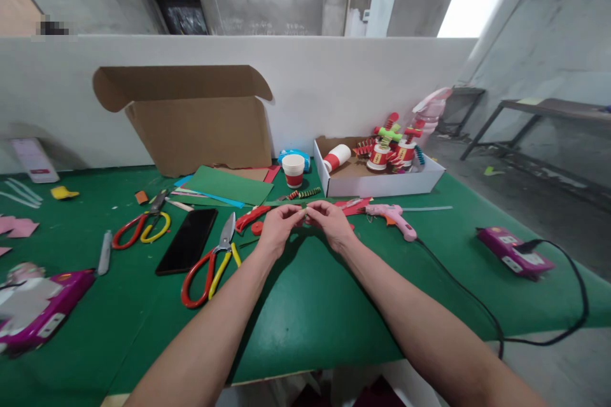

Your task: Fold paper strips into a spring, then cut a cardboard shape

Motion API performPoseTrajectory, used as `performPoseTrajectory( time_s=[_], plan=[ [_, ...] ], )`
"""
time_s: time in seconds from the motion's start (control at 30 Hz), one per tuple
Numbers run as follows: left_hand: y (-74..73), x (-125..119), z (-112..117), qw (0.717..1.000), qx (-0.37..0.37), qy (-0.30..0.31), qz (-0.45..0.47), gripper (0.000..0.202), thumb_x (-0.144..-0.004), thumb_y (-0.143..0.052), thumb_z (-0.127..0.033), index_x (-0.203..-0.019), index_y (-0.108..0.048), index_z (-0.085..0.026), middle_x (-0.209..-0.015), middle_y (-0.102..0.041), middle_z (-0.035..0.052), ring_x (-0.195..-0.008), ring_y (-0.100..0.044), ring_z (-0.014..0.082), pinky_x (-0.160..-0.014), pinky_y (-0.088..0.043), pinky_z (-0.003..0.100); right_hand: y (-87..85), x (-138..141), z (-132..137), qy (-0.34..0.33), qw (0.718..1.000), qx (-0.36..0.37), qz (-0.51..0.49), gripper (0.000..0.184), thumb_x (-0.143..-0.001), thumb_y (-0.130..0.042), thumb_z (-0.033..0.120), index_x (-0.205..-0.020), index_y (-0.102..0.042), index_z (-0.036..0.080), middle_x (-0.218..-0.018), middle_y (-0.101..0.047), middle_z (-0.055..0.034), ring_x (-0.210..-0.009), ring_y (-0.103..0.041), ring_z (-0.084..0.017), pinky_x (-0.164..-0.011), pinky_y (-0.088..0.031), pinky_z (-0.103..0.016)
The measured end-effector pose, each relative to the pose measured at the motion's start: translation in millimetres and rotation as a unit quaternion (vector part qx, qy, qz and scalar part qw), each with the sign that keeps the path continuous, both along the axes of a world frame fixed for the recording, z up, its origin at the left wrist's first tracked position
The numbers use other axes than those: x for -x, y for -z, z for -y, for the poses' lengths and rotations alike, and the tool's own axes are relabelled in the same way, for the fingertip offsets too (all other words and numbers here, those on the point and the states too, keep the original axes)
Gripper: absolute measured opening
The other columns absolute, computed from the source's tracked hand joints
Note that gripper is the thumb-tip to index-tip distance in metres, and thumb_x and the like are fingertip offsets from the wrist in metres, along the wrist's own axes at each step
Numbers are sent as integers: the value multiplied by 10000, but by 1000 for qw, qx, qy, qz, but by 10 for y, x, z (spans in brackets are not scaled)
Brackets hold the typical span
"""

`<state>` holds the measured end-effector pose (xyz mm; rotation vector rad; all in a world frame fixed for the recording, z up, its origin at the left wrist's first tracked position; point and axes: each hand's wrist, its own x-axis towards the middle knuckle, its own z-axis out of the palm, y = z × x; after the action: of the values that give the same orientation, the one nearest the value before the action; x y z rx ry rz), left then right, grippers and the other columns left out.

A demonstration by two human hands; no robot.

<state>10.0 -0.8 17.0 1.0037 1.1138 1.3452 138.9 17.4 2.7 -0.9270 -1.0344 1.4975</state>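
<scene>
My left hand [278,227] and my right hand [331,224] meet above the green table [305,305], fingertips pinched together on a small folded green paper strip [304,210]. Both hands are closed around it, thumbs and forefingers touching. Just behind them lie a red-and-green folded paper spring [305,193] and a long green strip. Red-handled scissors [210,264] lie left of my left forearm, beside a black phone [187,241]. A pink glue gun [394,217] rests to the right of my right hand.
An open cardboard box [191,117] stands at the back, green card sheets [229,186] and a paper cup [293,170] before it. A white box [382,181] holds several paper figures. Second scissors [143,226], a power strip [515,253] with black cable, and a purple device [42,308] lie around.
</scene>
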Motion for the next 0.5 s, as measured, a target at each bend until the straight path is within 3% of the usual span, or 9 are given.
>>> performPoseTrajectory(
  time_s=[0.23,0.5],
  plan=[
    [46,64,-37,998,-25,5,-65,326,-549,-783,-422,-681,-662,-149,-572,-590,-16,-525,-484,96,-538,-390,232,-37,-35,6,-27,999,-1,37,382,-517,-846,394,-733,-625,170,-640,-641,29,-565,-596,-106,-627,-522,-276],
    [25,95,-38,988,-50,11,-147,258,-596,-738,-395,-666,-652,-161,-593,-606,-6,-548,-510,119,-552,-398,244,-48,-78,-2,-45,998,10,44,363,-519,-843,374,-748,-676,146,-682,-675,5,-589,-616,-107,-681,-531,-291]
  ],
)
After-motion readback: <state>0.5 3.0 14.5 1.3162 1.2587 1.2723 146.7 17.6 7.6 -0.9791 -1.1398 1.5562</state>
